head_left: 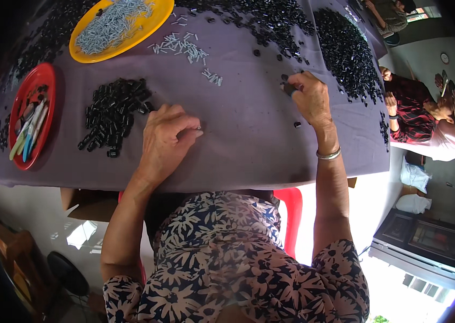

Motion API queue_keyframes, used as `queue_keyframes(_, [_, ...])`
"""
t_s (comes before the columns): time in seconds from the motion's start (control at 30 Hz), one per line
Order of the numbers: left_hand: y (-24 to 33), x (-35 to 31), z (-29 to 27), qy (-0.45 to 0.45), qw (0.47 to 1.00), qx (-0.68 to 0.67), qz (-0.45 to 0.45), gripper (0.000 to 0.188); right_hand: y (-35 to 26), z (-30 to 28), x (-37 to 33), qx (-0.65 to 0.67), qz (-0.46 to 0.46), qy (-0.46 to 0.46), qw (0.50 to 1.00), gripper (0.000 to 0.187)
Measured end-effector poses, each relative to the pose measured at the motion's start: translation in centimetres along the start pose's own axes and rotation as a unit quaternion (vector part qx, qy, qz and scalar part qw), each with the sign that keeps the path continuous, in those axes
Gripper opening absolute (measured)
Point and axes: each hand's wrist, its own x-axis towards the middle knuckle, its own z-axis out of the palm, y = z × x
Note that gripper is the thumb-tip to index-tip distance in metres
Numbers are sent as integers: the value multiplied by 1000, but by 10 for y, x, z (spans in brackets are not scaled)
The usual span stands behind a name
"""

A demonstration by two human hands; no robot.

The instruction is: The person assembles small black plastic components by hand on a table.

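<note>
Pinching a tiny pale bit (199, 128) in the left hand (169, 129), at 10 o'clock; mostly covered by thumb and forefinger, so cannot tell its kind. Closing the right hand's (311, 97) thumb and forefinger, between 1 and 2 o'clock, on something dark; cannot tell whether one piece or more, with dark shapes blurring together at the fingertips.

Heaping black pieces (110, 116) at 10 o'clock, right up to the left knuckles; cannot tell if touching. Overlapping too much there to count. Spreading far more toward 12 and 1 o'clock in large heaps (346, 56), cut off by the upper edge.

Counting, then: two hands; one loose piece (297, 125) at 9 o'clock from the right wrist; one bracelet (329, 155) on that wrist; two plates. Running out of view at 11 o'clock with the yellow plate (155, 29), full of metal bits (112, 27) too many to number. Scattering dozens more (184, 47) between 11 and 12. Holding at least three handles (33, 126), green, white and blue, in the red plate (49, 121) past 9 o'clock; crossing one another, hence no sure total. Making out two other people: one in red and black (413, 105) toward 3 o'clock, one (392, 19) cropped between 1 and 2.
</note>
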Motion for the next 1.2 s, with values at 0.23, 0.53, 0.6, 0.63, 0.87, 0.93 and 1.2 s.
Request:
queue_keyframes(0.23, [-5,-5,2,7,1000,7,14,15,-8,7,4,83,-51,-46,994,16])
queue_keyframes(0.53, [-5,-4,4,5,1000,2,24,12,-92,21,-31,348,-78,-145,923,14])
queue_keyframes(0.6, [-5,-5,4,4,1000,9,14,11,-109,24,-34,360,-94,-180,910,17])
queue_keyframes(0.63, [-6,-6,4,3,1000,12,15,11,-114,25,-32,363,-119,-192,904,20])
queue_keyframes(0.87, [-6,-4,5,-1,1000,3,15,9,-126,27,-29,291,-234,-127,919,33])
queue_keyframes(0.93, [-7,-5,5,0,1000,7,13,9,-129,27,-30,287,-240,-126,919,34])
queue_keyframes(1.2, [-8,-6,7,7,1000,15,18,9,-133,28,-28,259,-239,-150,924,36])
